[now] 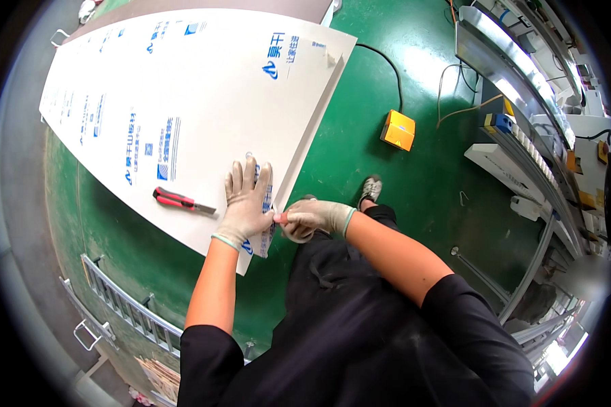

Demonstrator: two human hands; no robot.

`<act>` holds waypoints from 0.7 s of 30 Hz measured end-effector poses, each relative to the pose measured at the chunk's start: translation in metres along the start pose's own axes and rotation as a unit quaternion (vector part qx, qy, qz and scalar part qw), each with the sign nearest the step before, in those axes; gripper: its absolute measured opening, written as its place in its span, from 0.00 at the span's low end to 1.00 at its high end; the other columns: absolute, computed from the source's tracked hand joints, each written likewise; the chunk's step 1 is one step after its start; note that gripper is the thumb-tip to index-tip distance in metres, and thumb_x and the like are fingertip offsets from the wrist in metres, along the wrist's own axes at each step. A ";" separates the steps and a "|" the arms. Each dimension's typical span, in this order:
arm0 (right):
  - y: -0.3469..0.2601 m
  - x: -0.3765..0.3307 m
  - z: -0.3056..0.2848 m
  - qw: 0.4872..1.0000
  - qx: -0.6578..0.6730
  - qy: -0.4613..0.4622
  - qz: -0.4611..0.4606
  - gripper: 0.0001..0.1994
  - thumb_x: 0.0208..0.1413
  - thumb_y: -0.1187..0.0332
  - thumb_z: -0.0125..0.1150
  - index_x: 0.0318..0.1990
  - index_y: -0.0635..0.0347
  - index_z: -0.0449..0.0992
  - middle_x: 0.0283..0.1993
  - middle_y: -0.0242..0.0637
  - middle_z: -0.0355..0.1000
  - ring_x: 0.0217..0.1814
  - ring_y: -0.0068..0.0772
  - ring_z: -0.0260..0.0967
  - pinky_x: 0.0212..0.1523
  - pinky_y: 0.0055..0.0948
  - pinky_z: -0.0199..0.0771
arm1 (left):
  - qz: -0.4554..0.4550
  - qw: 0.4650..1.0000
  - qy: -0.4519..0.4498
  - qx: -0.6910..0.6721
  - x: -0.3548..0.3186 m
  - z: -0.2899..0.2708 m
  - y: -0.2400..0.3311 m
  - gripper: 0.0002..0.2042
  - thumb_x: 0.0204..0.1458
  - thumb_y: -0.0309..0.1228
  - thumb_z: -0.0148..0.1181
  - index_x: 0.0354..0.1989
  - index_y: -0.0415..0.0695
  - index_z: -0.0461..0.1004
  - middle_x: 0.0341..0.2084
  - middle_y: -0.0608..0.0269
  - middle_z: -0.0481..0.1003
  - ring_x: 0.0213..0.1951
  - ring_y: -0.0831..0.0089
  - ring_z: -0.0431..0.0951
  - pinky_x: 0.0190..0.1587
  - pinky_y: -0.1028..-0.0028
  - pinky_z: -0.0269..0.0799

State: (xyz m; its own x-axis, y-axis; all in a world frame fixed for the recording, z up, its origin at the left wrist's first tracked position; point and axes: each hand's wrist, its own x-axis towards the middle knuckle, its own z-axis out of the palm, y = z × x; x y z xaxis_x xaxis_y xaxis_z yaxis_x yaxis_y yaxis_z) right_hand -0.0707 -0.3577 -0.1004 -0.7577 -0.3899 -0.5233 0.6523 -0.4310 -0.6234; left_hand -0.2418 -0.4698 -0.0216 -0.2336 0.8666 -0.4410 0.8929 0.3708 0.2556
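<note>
While the left hand presses flat and open on the white, blue-printed panel spanning the upper left to the centre of the frame, the right hand curls just beside it, near the panel's lower corner (a small reddish thing shows at its fingertips, but I cannot tell what it grips). Left of centre, a red-and-black utility knife lies on the panel.

The green floor carries a yellow box and, near its lower-left edge, apparently a metal roller rack.
</note>
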 end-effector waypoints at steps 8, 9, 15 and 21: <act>-0.004 -0.006 0.030 0.894 0.433 -0.006 0.114 0.16 0.74 0.53 0.44 0.33 0.48 0.65 0.20 0.18 0.53 0.15 0.16 0.46 0.16 0.21 0.51 | -0.295 0.932 0.178 -0.115 0.086 0.003 -0.003 0.38 0.65 0.50 0.48 0.80 0.50 0.45 0.80 0.54 0.40 0.79 0.46 0.34 0.76 0.45 0.27; -0.006 -0.008 0.021 0.871 0.474 -0.007 0.130 0.15 0.74 0.55 0.44 0.33 0.48 0.64 0.20 0.18 0.53 0.14 0.16 0.45 0.13 0.21 0.46 | -0.363 0.912 0.183 -0.054 0.110 -0.002 0.014 0.37 0.66 0.51 0.45 0.80 0.50 0.45 0.80 0.54 0.42 0.79 0.47 0.36 0.76 0.45 0.29; -0.038 -0.072 -0.010 0.885 0.458 0.020 0.082 0.15 0.73 0.56 0.45 0.30 0.46 0.64 0.19 0.15 0.51 0.15 0.14 0.44 0.14 0.19 0.43 | -0.408 0.880 0.242 0.010 0.135 0.009 0.018 0.36 0.67 0.53 0.43 0.79 0.49 0.49 0.79 0.54 0.46 0.79 0.49 0.42 0.77 0.47 0.35; -0.115 -0.341 -0.124 0.921 0.364 0.135 0.007 0.13 0.71 0.58 0.53 0.32 0.49 0.64 0.21 0.14 0.48 0.18 0.11 0.41 0.18 0.18 0.40 | -0.420 0.875 0.239 0.023 0.122 0.009 0.008 0.35 0.67 0.52 0.43 0.79 0.49 0.49 0.79 0.54 0.46 0.79 0.51 0.42 0.77 0.49 0.35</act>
State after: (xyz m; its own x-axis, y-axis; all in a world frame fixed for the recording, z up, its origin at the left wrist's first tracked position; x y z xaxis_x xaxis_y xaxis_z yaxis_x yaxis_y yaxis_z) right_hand 0.1104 -0.0747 0.0776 -0.6610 -0.2254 -0.7158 0.4268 -0.8975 -0.1115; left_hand -0.2594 -0.3643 -0.0808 -0.9398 0.3390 -0.0425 0.3402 0.9400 -0.0262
